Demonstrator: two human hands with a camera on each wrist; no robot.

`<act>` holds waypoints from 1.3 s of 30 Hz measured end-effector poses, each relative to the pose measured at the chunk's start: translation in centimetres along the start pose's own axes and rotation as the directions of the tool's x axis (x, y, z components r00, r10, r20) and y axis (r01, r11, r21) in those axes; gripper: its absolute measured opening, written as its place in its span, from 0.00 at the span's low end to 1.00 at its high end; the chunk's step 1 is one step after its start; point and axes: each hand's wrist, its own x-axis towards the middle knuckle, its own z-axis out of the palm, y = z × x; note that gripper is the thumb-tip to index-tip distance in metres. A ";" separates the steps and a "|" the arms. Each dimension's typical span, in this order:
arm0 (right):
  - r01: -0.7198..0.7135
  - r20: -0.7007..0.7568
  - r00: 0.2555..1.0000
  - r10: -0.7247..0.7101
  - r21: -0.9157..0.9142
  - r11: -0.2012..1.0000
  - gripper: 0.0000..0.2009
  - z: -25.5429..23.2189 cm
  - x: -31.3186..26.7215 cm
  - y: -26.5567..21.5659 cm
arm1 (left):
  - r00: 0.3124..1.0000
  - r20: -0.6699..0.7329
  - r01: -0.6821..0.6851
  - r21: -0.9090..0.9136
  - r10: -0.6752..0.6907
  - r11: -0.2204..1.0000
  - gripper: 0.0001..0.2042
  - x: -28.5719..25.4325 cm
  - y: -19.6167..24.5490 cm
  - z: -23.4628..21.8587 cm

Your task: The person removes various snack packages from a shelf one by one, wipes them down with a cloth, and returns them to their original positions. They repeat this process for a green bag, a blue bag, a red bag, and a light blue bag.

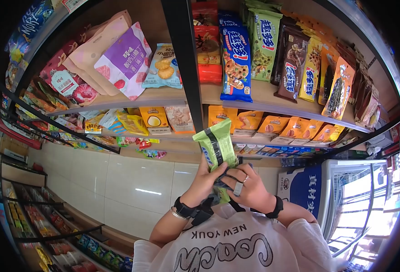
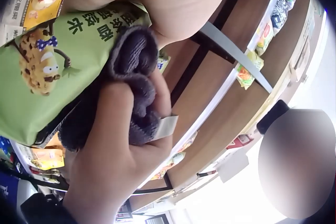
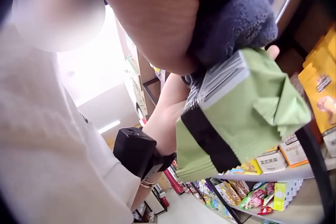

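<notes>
In front of the chest, my left hand point(image 1: 202, 181) holds a green cookie packet point(image 1: 216, 143) with a black stripe along its back. A cartoon cookie is printed on the packet's other face point(image 2: 42, 66). Bunched in my right hand point(image 1: 253, 187) is a dark grey cloth point(image 2: 135, 71), its small pale tag point(image 2: 166, 128) sticking out by the fingers. The cloth point(image 3: 236, 27) lies against the packet beside a barcode label in the right wrist view. My right hand's fingers curl round the cloth, and a ring shows on one of them.
Ahead, the upper shelf point(image 1: 163, 96) carries snack bags, with blue point(image 1: 236, 63) and green point(image 1: 264, 43) cookie packets at the right. Orange pouches point(image 1: 272, 126) line the shelf below. A glass-topped freezer point(image 1: 327, 190) stands right; a low snack rack point(image 1: 55, 217) stands left on the tiled floor.
</notes>
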 end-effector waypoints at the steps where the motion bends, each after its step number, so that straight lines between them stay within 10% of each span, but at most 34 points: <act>1: -0.024 -0.003 1.000 0.024 0.003 1.000 0.22 0.0 0.0 0.2 | 0.999 0.045 -0.008 0.014 0.007 1.000 0.29 0.3 -0.5 -0.5; 7: -0.145 0.021 0.989 0.145 -0.033 0.989 0.20 -0.6 -0.9 1.8 | 0.997 0.014 -0.070 -0.042 0.070 0.997 0.31 0.1 0.3 -0.5; 22: 0.064 0.133 0.988 -0.072 0.060 0.996 0.17 0.1 -3.1 1.0 | 0.992 -0.059 -0.115 -0.018 0.114 0.993 0.30 0.9 0.3 -0.3; 32: -0.198 -0.215 0.951 0.224 0.134 0.971 0.20 -1.2 0.4 2.4 | 0.962 0.196 0.191 0.014 -0.190 0.981 0.28 0.5 -2.3 -0.3; 37: -0.205 -0.275 0.945 0.177 -0.076 0.976 0.22 -2.4 2.7 2.9 | 0.982 0.190 -0.115 0.487 0.023 0.866 0.29 1.0 -3.9 0.3; 39: -0.208 -0.245 0.954 0.173 -0.125 0.970 0.23 -2.2 2.7 3.0 | 0.983 0.170 -0.132 0.418 0.065 0.899 0.29 1.0 -4.8 0.6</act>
